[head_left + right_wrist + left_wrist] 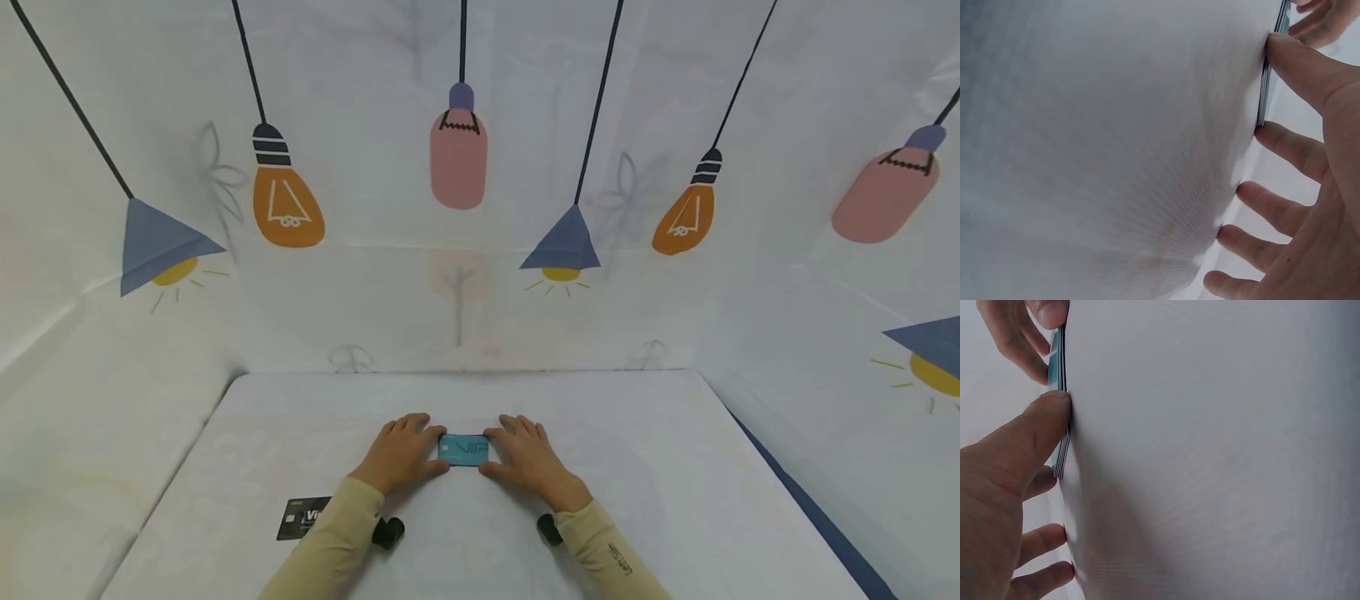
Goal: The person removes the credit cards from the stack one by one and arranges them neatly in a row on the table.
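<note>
A small stack of cards (462, 450) lies flat on the white table, with a teal card marked "VIP" on top. My left hand (401, 454) pinches its left end, thumb on the near edge and index finger at the far corner. At the right end my right hand (531, 460) pinches it the same way. Several layers show along the side of the stack (1062, 359) in the left wrist view, where the left thumb (1047, 422) presses the edge. From the right wrist, the right thumb (1294, 59) touches the same long side, with the other fingers spread on the table.
A black card (296, 518) with "Vi" lettering lies on the table (637, 467) at the left, partly covered by the left sleeve (333, 533). Black devices sit at both wrists. White fabric walls (465, 308) with printed lamps enclose the table's back and sides.
</note>
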The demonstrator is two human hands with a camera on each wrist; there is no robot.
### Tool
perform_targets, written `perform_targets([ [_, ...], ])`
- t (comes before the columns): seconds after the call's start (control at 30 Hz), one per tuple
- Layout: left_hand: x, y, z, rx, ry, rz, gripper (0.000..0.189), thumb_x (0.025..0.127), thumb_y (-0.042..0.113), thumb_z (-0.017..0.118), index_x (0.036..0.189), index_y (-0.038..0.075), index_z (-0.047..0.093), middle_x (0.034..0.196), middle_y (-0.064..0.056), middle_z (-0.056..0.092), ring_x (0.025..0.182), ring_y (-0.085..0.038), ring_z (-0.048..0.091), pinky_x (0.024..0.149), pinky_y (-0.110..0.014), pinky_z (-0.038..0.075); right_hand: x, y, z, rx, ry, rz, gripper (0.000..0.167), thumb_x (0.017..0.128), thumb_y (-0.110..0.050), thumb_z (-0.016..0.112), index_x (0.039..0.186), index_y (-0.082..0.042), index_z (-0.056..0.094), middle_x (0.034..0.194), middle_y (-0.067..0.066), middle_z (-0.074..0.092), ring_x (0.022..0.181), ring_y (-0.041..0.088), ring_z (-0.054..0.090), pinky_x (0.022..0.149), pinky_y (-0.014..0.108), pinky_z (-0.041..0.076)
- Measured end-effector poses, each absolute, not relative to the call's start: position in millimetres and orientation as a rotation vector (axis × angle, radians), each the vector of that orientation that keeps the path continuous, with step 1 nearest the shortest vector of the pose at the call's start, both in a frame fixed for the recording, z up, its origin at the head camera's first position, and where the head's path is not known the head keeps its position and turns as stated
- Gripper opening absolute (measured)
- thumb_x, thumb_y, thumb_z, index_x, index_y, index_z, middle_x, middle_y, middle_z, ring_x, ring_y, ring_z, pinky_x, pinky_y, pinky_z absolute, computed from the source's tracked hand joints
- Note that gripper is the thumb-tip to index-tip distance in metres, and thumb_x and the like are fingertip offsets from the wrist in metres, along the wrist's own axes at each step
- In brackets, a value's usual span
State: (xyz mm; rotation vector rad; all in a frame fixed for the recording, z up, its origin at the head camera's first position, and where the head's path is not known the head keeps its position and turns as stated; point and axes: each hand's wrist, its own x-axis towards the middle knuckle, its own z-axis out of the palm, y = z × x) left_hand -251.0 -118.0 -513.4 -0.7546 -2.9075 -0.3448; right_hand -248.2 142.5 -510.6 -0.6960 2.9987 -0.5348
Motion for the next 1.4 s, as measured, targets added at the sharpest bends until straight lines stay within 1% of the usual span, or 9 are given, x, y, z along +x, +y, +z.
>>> perform_targets([
  [0.2, -252.5, -117.0, -513.9, -0.766, -2.891, -0.326, 0.057, 0.09, 0.056, 0.071, 0.133, 0.019, 0.066, 0.138, -0.017, 0.056, 0.129, -0.039, 0.052, 0.104, -0.059, 0.043, -249.4, 143.9, -512.0, -0.709, 3.017, -0.521, 0.059, 0.091, -0.051, 0.071, 0.138, -0.016, 0.061, 0.15, 0.019, 0.046, 0.14, 0.047, 0.037, 0.111, 0.068, 0.028],
  [0.43, -251.3, -116.6, -513.1, -0.789, -2.872, -0.348, 0.054, 0.09, 0.052, 0.073, 0.131, 0.017, 0.067, 0.136, -0.017, 0.057, 0.127, -0.038, 0.053, 0.103, -0.058, 0.043, -248.8, 144.1, -513.6, -0.694, 3.029, -0.52, 0.058, 0.091, -0.05, 0.073, 0.136, -0.017, 0.063, 0.149, 0.017, 0.048, 0.139, 0.044, 0.039, 0.111, 0.069, 0.028],
  [0.67, -251.3, -117.6, -512.5, -0.813, -2.848, -0.334, 0.054, 0.09, 0.052, 0.072, 0.13, 0.016, 0.067, 0.135, -0.015, 0.059, 0.126, -0.036, 0.054, 0.103, -0.057, 0.044, -248.6, 145.3, -514.8, -0.707, 3.021, -0.552, 0.056, 0.092, -0.049, 0.072, 0.137, -0.017, 0.063, 0.149, 0.017, 0.047, 0.14, 0.041, 0.04, 0.112, 0.068, 0.028],
  [0.97, -251.6, -118.9, -514.6, -0.827, -2.815, -0.306, 0.055, 0.091, 0.053, 0.07, 0.131, 0.016, 0.067, 0.135, -0.013, 0.059, 0.126, -0.034, 0.054, 0.103, -0.055, 0.045, -246.0, 146.3, -510.7, -0.733, 3.034, -0.588, 0.056, 0.092, -0.048, 0.072, 0.136, -0.016, 0.063, 0.149, 0.017, 0.048, 0.139, 0.041, 0.042, 0.111, 0.069, 0.029],
  [1.17, -248.3, -118.0, -517.0, -0.832, -2.806, -0.377, 0.056, 0.09, 0.052, 0.072, 0.131, 0.014, 0.066, 0.138, -0.015, 0.057, 0.129, -0.035, 0.052, 0.105, -0.056, 0.043, -242.1, 147.6, -511.7, -0.751, 3.041, -0.617, 0.055, 0.091, -0.047, 0.073, 0.136, -0.016, 0.063, 0.148, 0.017, 0.049, 0.138, 0.041, 0.042, 0.111, 0.068, 0.03],
  [1.4, -244.9, -119.7, -514.0, -0.839, -2.777, -0.371, 0.056, 0.088, 0.05, 0.074, 0.129, 0.014, 0.066, 0.138, -0.015, 0.057, 0.128, -0.036, 0.053, 0.103, -0.057, 0.044, -241.2, 148.0, -509.4, -0.796, 3.053, -0.603, 0.055, 0.091, -0.047, 0.072, 0.136, -0.016, 0.062, 0.15, 0.017, 0.047, 0.139, 0.041, 0.041, 0.111, 0.066, 0.03],
])
